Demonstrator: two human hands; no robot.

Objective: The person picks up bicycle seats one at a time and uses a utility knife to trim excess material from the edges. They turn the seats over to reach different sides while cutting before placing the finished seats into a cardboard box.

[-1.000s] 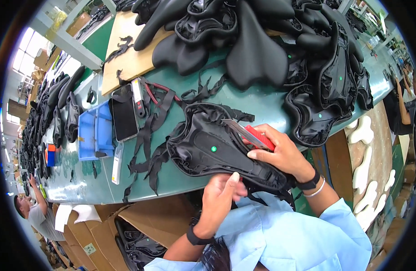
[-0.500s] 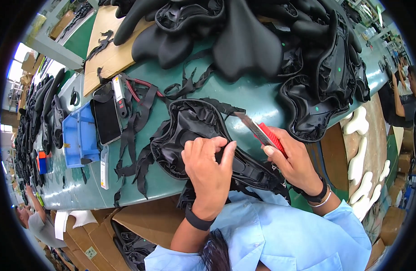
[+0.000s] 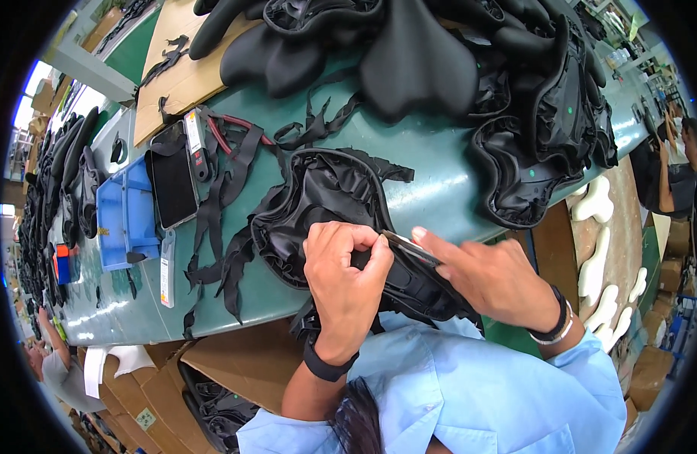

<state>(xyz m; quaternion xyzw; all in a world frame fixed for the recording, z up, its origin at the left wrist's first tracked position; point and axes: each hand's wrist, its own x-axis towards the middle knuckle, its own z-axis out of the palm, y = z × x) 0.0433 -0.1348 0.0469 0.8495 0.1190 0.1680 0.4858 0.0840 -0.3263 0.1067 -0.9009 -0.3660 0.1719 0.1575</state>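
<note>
An upturned black bicycle saddle [image 3: 329,185], its wrinkled cover folded over the rim, lies in front of me with its narrow end toward my body. My left hand [image 3: 341,265] rests over it, thumb and forefinger pinched on the cover's edge at the right rim. The exact bit of cover between the fingertips is hidden. My right hand [image 3: 500,280] grips a utility knife [image 3: 410,248], whose blade end meets the rim close beside my left fingertips. Its red handle is now mostly covered by my fingers. A loose trimmed strip [image 3: 394,169] trails from the saddle's far edge.
Black saddles [image 3: 420,60] are heaped along the far side of the green table [image 3: 432,193]. To the left are black cover strips [image 3: 231,193], a phone [image 3: 174,185], a blue bin [image 3: 126,219] and a second cutter [image 3: 198,144]. Cardboard boxes [image 3: 242,363] stand below the table edge.
My right hand has turned and brought the knife down from above the table to the saddle's rim, beside my left fingertips. My left hand keeps its pinch in nearly the same place.
</note>
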